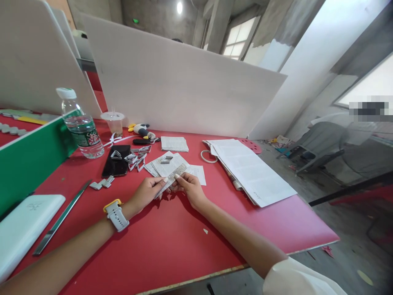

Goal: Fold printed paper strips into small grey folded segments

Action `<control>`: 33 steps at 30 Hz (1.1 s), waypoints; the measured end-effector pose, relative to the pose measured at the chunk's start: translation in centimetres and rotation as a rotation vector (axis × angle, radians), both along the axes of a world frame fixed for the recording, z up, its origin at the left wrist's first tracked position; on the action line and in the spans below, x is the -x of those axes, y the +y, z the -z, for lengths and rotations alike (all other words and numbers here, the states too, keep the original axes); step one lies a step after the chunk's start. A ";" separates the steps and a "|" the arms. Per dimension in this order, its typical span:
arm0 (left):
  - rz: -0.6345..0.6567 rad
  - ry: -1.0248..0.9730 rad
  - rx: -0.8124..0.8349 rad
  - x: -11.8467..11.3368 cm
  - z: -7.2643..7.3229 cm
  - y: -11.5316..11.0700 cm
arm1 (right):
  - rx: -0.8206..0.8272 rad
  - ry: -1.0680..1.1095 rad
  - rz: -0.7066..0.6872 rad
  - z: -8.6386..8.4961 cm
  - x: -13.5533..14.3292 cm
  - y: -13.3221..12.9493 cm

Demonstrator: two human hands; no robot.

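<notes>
Holding a narrow folded strip of grey printed paper point(172, 179) aslant above a red tabletop point(159, 250), pinched thumb-on-top by the left hand point(150, 189) toward its lower end and by the right hand point(193, 187) near its upper end — both grips closed on it, with thumbs close together. Just beyond the strip, see a loose fan of off-white printed paper rectangles point(157, 164), topped with a small folded grey paper link point(166, 160). To the left, note a jumble of folded grey-white paper links point(132, 160) beside a black rectangular phone point(114, 169). Farther out, find a long thin silver metal strip point(66, 219) lying aslant near a white round-cornered flat case point(35, 221), hemming in the left forearm's side. To the right, see a thin white ring point(210, 162) just beside a large stack of white paper sheets point(248, 170), angled toward the right edge. Find open red surface between the forearms down to the worn near edge point(196, 279), with a small white paper scrap point(205, 231) there — and more between right forearm and sheets. At the back, meet a tall white panel point(184, 82), closing off the far side.
</notes>
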State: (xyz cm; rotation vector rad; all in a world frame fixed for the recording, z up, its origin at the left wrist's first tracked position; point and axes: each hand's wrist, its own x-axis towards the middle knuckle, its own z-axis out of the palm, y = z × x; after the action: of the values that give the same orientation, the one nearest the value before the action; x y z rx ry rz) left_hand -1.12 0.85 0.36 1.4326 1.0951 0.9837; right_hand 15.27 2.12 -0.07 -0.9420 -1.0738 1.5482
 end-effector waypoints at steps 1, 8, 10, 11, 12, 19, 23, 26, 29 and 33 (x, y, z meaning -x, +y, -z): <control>0.007 0.006 -0.002 0.0 0.1 0.0 | 0.004 -0.007 0.005 -0.1 0.0 0.0; 0.047 0.032 0.031 -0.2 -0.1 -0.2 | -0.010 -0.063 0.010 -0.3 -0.1 -0.1; 0.059 0.038 0.036 -0.2 -0.2 -0.3 | -0.012 -0.059 0.015 -0.3 -0.1 -0.1; 0.065 0.040 0.037 -0.2 -0.3 -0.3 | -0.011 -0.056 0.017 -0.3 -0.1 -0.1; 0.069 0.040 0.038 -0.3 -0.3 -0.4 | -0.013 -0.052 0.020 -0.3 -0.1 -0.1; 0.109 -0.026 0.136 -0.3 -0.4 -0.6 | -0.035 -0.058 0.023 0.0 -0.1 0.0; 0.098 0.024 0.056 -0.2 -0.4 -0.6 | -0.029 -0.060 0.020 0.1 -0.2 0.0; 0.061 0.075 -0.043 -0.2 -0.2 -0.4 | -0.013 -0.040 0.016 0.1 -0.2 0.0; 0.060 0.113 -0.089 -0.1 0.1 -0.3 | 0.010 -0.007 -0.003 0.0 -0.2 0.0; 0.070 0.138 -0.109 -0.1 0.1 -0.2 | -0.010 -0.041 -0.086 -0.2 -0.4 0.1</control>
State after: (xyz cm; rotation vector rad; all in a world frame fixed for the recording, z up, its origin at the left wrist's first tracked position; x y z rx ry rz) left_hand -1.02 0.62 0.25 1.6366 1.0974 0.9170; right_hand 15.69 2.18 0.14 -0.9345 -1.1634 1.5977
